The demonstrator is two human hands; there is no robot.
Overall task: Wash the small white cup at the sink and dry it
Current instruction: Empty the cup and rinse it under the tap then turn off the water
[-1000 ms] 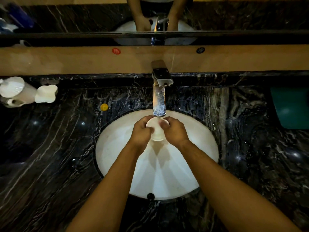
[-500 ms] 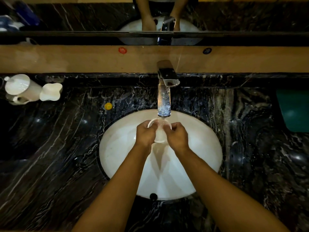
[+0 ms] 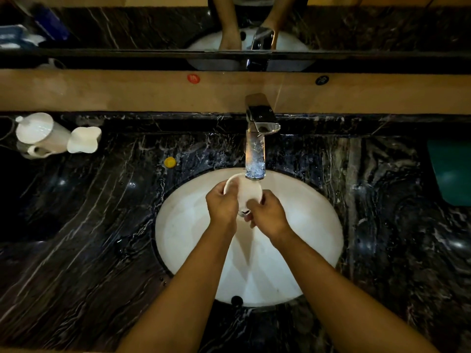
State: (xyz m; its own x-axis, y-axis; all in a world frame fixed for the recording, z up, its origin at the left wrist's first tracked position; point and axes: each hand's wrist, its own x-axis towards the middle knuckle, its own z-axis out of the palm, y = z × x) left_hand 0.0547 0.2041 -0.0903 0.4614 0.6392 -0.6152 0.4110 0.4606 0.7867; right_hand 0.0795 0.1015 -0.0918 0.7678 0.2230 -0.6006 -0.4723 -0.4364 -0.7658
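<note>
The small white cup (image 3: 248,191) is held over the white oval sink (image 3: 313,225), right under the chrome faucet (image 3: 257,138), whose spout runs water onto it. My left hand (image 3: 221,203) grips the cup's left side and rim. My right hand (image 3: 267,212) holds its lower right side, fingers curled against it. The cup lies tilted, its mouth towards the left. Both hands hide its lower half.
A white jug (image 3: 38,135) and a white lobed dish (image 3: 82,140) stand at the counter's back left. A small yellow object (image 3: 169,162) lies left of the faucet. A teal object (image 3: 452,171) sits at the right edge. Dark marble counter (image 3: 76,238) surrounds the sink.
The cup has turned in my hands and tilted to the left. My right hand slid down from the rim to the cup's lower side. Water keeps running.
</note>
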